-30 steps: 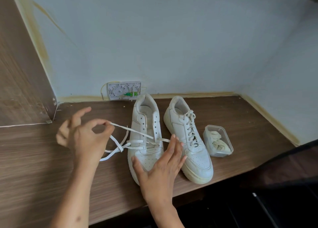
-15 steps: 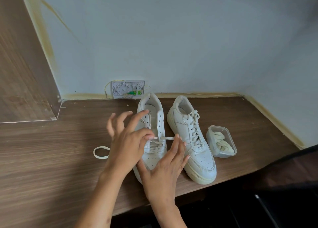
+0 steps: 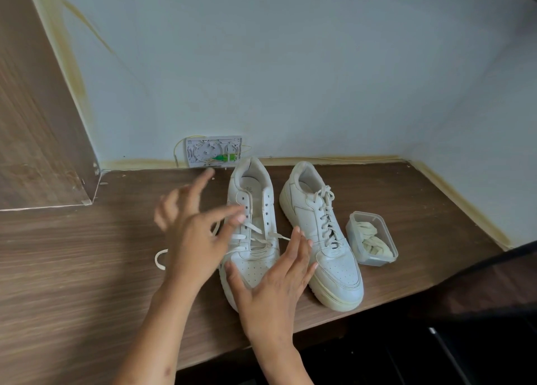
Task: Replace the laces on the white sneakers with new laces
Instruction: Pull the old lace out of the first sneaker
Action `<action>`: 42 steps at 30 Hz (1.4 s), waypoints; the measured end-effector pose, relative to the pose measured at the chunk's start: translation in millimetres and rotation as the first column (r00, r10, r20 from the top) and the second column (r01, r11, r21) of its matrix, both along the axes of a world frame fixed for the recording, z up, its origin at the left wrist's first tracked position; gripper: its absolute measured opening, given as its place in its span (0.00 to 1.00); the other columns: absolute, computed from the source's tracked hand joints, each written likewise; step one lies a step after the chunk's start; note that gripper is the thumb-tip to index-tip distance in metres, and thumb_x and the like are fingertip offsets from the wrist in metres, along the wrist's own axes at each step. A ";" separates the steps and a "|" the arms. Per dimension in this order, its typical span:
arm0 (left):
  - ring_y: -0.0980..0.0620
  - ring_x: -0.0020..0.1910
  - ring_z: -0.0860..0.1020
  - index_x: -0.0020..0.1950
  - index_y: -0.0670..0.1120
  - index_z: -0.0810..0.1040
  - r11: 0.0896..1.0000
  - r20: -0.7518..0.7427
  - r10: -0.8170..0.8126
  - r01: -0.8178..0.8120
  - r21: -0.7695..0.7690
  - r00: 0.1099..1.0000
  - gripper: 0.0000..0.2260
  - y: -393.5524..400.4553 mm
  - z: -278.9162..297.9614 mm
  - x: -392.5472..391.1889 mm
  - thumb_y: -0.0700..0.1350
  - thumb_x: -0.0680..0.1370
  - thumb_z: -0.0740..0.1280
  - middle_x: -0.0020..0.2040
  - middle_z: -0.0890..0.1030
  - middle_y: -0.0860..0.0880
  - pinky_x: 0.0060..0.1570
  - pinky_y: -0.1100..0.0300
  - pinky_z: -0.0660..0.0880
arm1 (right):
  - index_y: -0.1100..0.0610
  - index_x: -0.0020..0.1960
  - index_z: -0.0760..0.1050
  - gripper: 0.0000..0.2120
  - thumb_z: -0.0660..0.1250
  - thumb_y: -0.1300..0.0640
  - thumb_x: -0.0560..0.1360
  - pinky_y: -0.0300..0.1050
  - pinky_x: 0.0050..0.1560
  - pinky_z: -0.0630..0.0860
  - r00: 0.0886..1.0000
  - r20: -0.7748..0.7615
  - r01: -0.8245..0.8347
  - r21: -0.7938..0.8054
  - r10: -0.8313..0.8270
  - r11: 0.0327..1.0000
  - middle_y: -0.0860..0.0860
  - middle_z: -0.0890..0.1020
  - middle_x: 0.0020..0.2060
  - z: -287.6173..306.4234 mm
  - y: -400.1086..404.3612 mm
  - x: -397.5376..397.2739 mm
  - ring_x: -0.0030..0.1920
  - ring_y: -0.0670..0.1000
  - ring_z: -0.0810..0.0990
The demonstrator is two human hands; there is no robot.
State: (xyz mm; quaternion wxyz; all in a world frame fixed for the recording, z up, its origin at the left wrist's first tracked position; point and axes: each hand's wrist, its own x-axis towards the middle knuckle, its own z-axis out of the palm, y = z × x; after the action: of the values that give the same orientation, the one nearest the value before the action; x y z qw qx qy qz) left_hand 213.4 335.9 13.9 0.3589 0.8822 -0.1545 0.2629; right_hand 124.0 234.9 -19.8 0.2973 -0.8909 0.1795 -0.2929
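two white sneakers sit side by side in the middle of the frame on my wood-grain table (image 3: 72, 268), toes toward me. the left sneaker (image 3: 252, 233) is smooth white leather with a perforated toe cap and rows of small dark eyelets, mostly unlaced; only a flat white lace (image 3: 255, 233) crosses its lowest holes, and a loop of the same lace lies on the table to the left of my wrist. the right sneaker (image 3: 322, 239) is fully laced with round cream cord and has a thick, slightly yellowed sole.

my left hand (image 3: 197, 239) is blurred over the left sneaker's near side, fingers spread wide and straight; i cannot tell whether the thumb and forefinger pinch the lace. my right hand (image 3: 276, 280) lies flat on that sneaker's toe, fingers straight and together, holding nothing, and it covers much of the toe cap.

just right of the laced sneaker stands a small clear plastic tub (image 3: 373, 233) with rounded corners, holding bundled cream laces (image 3: 373, 243). behind the sneakers, against the pale blue wall (image 3: 290, 64), leans a grey moulded plastic plate (image 3: 213, 151) with a green part and thin yellow wire. a wood-grain panel (image 3: 35, 137) fills the left edge.
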 end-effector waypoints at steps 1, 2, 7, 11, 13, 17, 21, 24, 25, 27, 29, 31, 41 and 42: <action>0.42 0.68 0.63 0.48 0.66 0.83 0.995 0.007 -0.062 0.061 0.082 0.998 0.11 -3.8 -1.5 -1.8 0.64 0.73 0.63 0.75 0.66 0.56 0.66 0.38 0.57 | 0.50 0.78 0.35 0.53 0.64 0.28 0.69 0.50 0.76 0.33 1.000 0.000 -0.002 0.003 0.002 1.000 0.51 0.49 0.78 0.1 -0.1 0.1 0.78 0.48 0.37; 0.42 0.68 0.63 0.47 0.66 0.84 0.984 0.006 -0.104 0.102 0.147 0.995 0.09 -7.6 -3.3 -3.3 0.63 0.73 0.66 0.75 0.67 0.56 0.67 0.36 0.56 | 0.49 0.78 0.35 0.54 0.64 0.28 0.69 0.49 0.76 0.32 1.000 -0.001 -0.008 0.009 0.008 1.000 0.51 0.48 0.78 0.2 -0.2 0.2 0.78 0.47 0.37; 0.42 0.69 0.64 0.38 0.60 0.84 0.969 0.016 -0.116 0.110 0.220 0.993 0.05 -17.4 -5.0 -9.6 0.49 0.70 0.76 0.71 0.72 0.55 0.68 0.32 0.53 | 0.49 0.78 0.36 0.53 0.62 0.27 0.69 0.50 0.76 0.33 1.000 -0.010 -0.027 0.035 0.028 0.999 0.52 0.49 0.78 0.2 0.3 -0.4 0.79 0.48 0.37; 0.42 0.66 0.66 0.39 0.56 0.83 0.993 0.120 0.026 -0.039 0.109 0.992 0.07 -14.4 -0.3 -7.9 0.43 0.72 0.73 0.67 0.76 0.54 0.67 0.33 0.56 | 0.48 0.78 0.35 0.53 0.64 0.28 0.69 0.52 0.77 0.35 0.999 -0.022 -0.024 0.049 0.025 0.998 0.51 0.48 0.78 2.6 0.6 -1.4 0.78 0.48 0.37; 0.42 0.64 0.66 0.40 0.55 0.83 0.988 0.139 0.150 -0.151 0.002 0.979 0.07 -7.2 0.3 -2.6 0.43 0.74 0.72 0.66 0.77 0.54 0.65 0.36 0.58 | 0.47 0.78 0.34 0.53 0.65 0.29 0.70 0.47 0.75 0.31 0.999 -0.017 -0.030 0.062 0.031 0.998 0.50 0.47 0.78 3.5 0.5 -1.7 0.78 0.47 0.36; 0.40 0.63 0.66 0.46 0.53 0.84 0.928 -0.020 0.338 -0.337 -0.161 0.941 0.05 16.0 0.8 3.0 0.43 0.76 0.70 0.65 0.76 0.55 0.62 0.41 0.60 | 0.47 0.77 0.34 0.53 0.67 0.30 0.70 0.44 0.74 0.28 0.999 -0.013 -0.028 0.082 0.029 0.996 0.47 0.45 0.77 4.0 1.1 -1.4 0.78 0.47 0.36; 0.39 0.66 0.65 0.52 0.59 0.82 0.954 -0.213 0.244 -0.274 -0.121 0.946 0.09 26.6 -2.0 8.5 0.47 0.74 0.74 0.70 0.72 0.53 0.62 0.43 0.61 | 0.48 0.79 0.41 0.45 0.62 0.31 0.74 0.45 0.73 0.26 0.996 -0.058 -0.060 0.095 0.066 0.994 0.44 0.41 0.77 8.9 -0.8 -4.0 0.77 0.46 0.32; 0.46 0.70 0.60 0.57 0.71 0.76 0.995 -0.244 -0.041 0.018 -0.097 0.969 0.16 28.4 2.7 8.7 0.65 0.70 0.66 0.75 0.64 0.56 0.64 0.51 0.57 | 0.38 0.75 0.58 0.26 0.57 0.35 0.79 0.47 0.74 0.27 0.983 -0.039 -0.169 0.199 0.180 0.965 0.38 0.41 0.75 20.0 -6.3 -4.2 0.76 0.43 0.31; 0.50 0.71 0.57 0.59 0.75 0.73 0.989 -0.271 -0.140 0.120 -0.088 0.952 0.19 26.9 4.1 6.4 0.70 0.68 0.63 0.77 0.60 0.58 0.65 0.53 0.54 | 0.36 0.72 0.63 0.22 0.56 0.36 0.80 0.50 0.74 0.28 0.980 -0.027 -0.189 0.205 0.199 0.960 0.38 0.43 0.75 22.8 -9.9 -2.6 0.76 0.43 0.31; 0.52 0.73 0.52 0.59 0.80 0.69 0.966 -0.315 -0.250 0.259 -0.016 0.915 0.23 22.9 4.5 2.0 0.75 0.65 0.61 0.79 0.51 0.64 0.68 0.52 0.50 | 0.37 0.68 0.70 0.16 0.55 0.39 0.81 0.54 0.75 0.30 0.979 -0.043 -0.195 0.109 0.201 0.975 0.44 0.48 0.76 25.2 -18.6 2.5 0.77 0.45 0.32; 0.50 0.74 0.50 0.58 0.84 0.64 0.943 -0.324 -0.271 0.318 0.102 0.906 0.23 19.2 -0.4 0.0 0.77 0.63 0.59 0.78 0.45 0.66 0.70 0.50 0.47 | 0.39 0.66 0.73 0.14 0.58 0.45 0.82 0.56 0.75 0.31 0.977 -0.092 -0.193 -0.006 0.192 0.981 0.50 0.51 0.77 24.3 -25.5 8.3 0.77 0.48 0.31; 0.49 0.75 0.48 0.58 0.86 0.60 0.923 -0.348 -0.258 0.337 0.186 0.901 0.24 18.3 -4.8 0.1 0.79 0.62 0.55 0.78 0.43 0.65 0.71 0.46 0.46 | 0.41 0.64 0.74 0.12 0.61 0.50 0.81 0.58 0.76 0.32 0.974 -0.115 -0.200 -0.042 0.194 0.979 0.52 0.54 0.76 23.2 -27.2 11.9 0.77 0.49 0.31; 0.47 0.77 0.47 0.58 0.86 0.59 0.926 -0.368 -0.222 0.314 0.212 0.903 0.27 18.4 -6.3 1.0 0.80 0.59 0.55 0.78 0.44 0.64 0.71 0.43 0.43 | 0.47 0.51 0.80 0.07 0.67 0.58 0.78 0.47 0.74 0.28 0.978 -0.072 -0.196 -0.018 0.194 0.980 0.48 0.63 0.73 23.6 -29.8 19.9 0.78 0.46 0.37; 0.46 0.77 0.47 0.58 0.86 0.59 0.927 -0.364 -0.219 0.310 0.211 0.905 0.27 18.4 -6.5 1.2 0.80 0.59 0.56 0.78 0.44 0.64 0.71 0.43 0.43 | 0.47 0.49 0.79 0.08 0.68 0.61 0.77 0.48 0.75 0.30 0.981 -0.039 -0.192 -0.001 0.192 0.981 0.48 0.64 0.72 23.6 -30.6 20.6 0.79 0.47 0.39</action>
State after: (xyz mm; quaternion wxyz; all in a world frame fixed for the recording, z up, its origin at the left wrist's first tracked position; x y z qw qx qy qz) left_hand 214.7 354.3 7.4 0.2919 0.9241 -0.2442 0.0350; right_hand 144.6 204.2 3.8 0.3186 -0.9102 0.0979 -0.2457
